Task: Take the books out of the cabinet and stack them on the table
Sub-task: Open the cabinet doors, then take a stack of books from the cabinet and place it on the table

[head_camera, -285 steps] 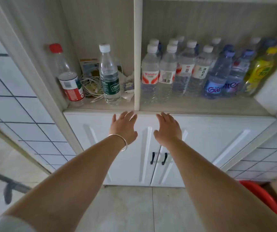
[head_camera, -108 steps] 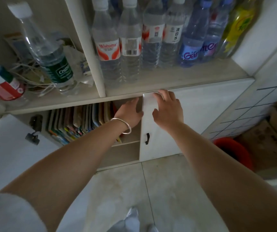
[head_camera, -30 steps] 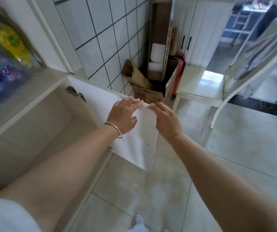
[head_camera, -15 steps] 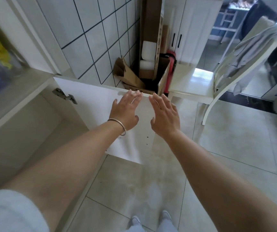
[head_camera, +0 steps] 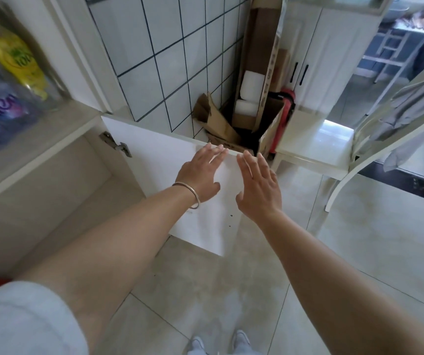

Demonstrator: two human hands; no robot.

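The white right door (head_camera: pixel 159 160) of the cabinet (head_camera: pixel 52 180) stands swung wide open, hinge at its upper left. My left hand (head_camera: pixel 202 172), with a metal bangle on the wrist, lies flat with fingers spread against the door near its top edge. Just right of the door's free edge, my right hand (head_camera: pixel 259 184) hovers open, holding nothing. The compartment behind this door shows bare beige walls. No books are in view.
Bottles (head_camera: pixel 8 80) stand on the shelf above at the left. An open cardboard box (head_camera: pixel 244 129) with rolls sits against the tiled wall behind the door. A white chair (head_camera: pixel 316 144) draped with grey cloth stands at the right. My shoes show at the bottom on pale floor tiles.
Both hands have let go of the door's top edge and flattened out. The door has swung further open toward the wall, and my view has shifted slightly.
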